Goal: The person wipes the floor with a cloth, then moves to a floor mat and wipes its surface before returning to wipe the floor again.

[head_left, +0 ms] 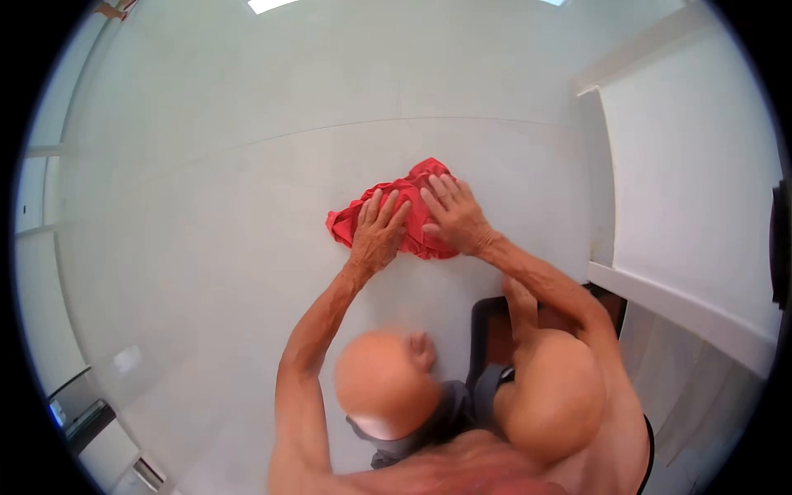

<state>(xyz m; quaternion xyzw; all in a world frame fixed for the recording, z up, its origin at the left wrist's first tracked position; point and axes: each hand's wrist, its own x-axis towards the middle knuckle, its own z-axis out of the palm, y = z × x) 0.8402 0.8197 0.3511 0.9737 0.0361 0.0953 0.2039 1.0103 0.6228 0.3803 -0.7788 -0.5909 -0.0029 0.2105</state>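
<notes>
A crumpled red cloth (417, 194) lies on the pale tiled floor (206, 247) in front of my knees. On its left part rests my left hand (379, 233), fingers stretched forward over the fabric. My right hand (455, 216) presses on the right part with its fingers spread and its palm down. Both hands touch the cloth from above, and neither grips it. Some of the fabric under my palms is hidden.
My bare knees are close below the hands. A dark-edged seat or frame (487, 322) is beside my right leg. White panels with a ledge (685, 313) stand along the right side. A dark device (87, 421) is at the lower left, and part of another person's hand (114, 10) shows at the top left.
</notes>
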